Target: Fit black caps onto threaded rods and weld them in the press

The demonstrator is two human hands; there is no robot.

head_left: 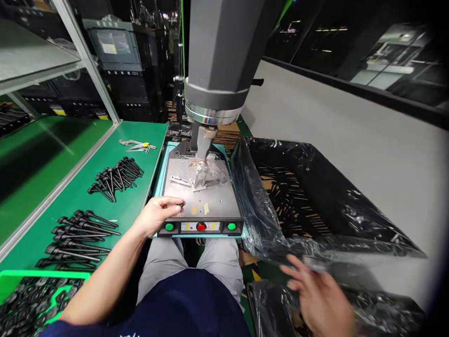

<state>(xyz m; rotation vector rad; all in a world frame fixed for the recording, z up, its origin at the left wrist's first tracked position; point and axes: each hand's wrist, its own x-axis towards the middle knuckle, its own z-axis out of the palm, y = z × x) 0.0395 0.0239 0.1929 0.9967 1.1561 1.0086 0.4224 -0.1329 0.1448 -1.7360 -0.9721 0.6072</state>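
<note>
My left hand (pixel 158 216) is closed in a pinch over the front left of the metal work plate (pixel 175 192). Between its thumb and fingertips sits a small black part (pixel 181 205), mostly covered by the fingers. My right hand (pixel 317 295) is at the lower right, smeared by motion, with its fingers apart and nothing seen in them. It hovers by the edge of a bin lined with black plastic (pixel 259 201). Over the plate stands a machine head (pixel 217 56), its pale tool (pixel 203 142) reaching down to a fixture wrapped in clear film (pixel 200 172).
On the green bench (pixel 135 206) lie two groups of black threaded rods with caps (pixel 114 178). A green tray (pixel 80 274) of black rings stands at lower left. Pliers (pixel 135 143) lie farther back. Green and red buttons (pixel 201 226) line the machine's front edge.
</note>
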